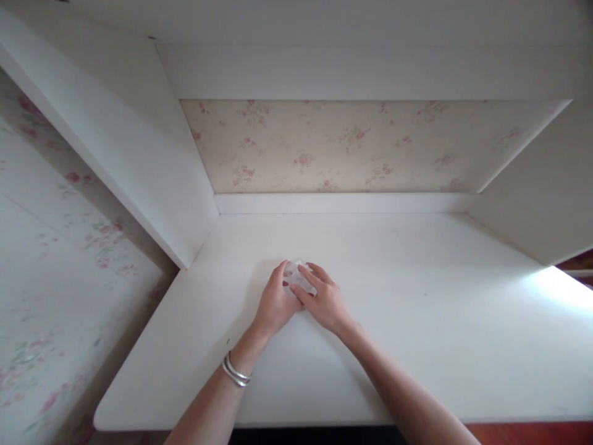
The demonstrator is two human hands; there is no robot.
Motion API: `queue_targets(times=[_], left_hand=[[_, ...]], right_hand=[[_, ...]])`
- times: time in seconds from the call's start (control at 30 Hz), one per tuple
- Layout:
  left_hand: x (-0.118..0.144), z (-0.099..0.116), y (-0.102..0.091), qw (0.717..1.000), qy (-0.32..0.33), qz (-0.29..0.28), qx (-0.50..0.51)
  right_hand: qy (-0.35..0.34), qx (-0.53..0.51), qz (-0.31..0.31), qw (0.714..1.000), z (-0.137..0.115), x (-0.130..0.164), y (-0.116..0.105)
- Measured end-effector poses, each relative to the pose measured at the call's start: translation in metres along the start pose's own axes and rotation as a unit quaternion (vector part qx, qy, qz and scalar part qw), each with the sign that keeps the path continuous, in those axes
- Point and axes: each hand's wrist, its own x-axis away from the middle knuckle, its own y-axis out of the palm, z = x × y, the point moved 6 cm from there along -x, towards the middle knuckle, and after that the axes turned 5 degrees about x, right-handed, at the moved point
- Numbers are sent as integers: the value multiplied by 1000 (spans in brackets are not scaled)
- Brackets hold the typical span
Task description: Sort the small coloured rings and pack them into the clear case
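Between my two hands is a small, translucent white thing that looks crumpled, like thin plastic; its exact kind is not clear. My left hand is curled around its left side, thumb and fingers closed on it. From the right, my right hand grips it with the thumb across the near side and the fingers over the top. Both hands rest at or just above the white desk top, and the underside of the thing is hidden by them. A double silver bracelet circles my left wrist.
White side panels rise at left and right of the desk, with a shelf overhead. Behind is floral wallpaper above a low back strip. A bright patch of light falls at the right edge.
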Motion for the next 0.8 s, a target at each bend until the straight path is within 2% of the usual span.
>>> queue_targets(times=[0.17,0.4,0.5,0.6,0.7,0.8], left_hand=[[2,4,2,1000,9,-6,-10],[4,6,10,998,14,-35,45],[4,7,12,997,15,-38,63],[2,5,11,996,21,-36,77],[-1,3,5,996,27,-22,84],[-4,2,0,996,27,-11,83]], right_hand=[[-3,-32,-10,999,4,3,-9],[75,-178,19,981,26,1,-28],[160,-235,39,958,50,-1,-32],[227,-247,90,938,79,0,-46],[238,-187,123,945,106,3,-67],[255,-120,122,952,135,7,-83]])
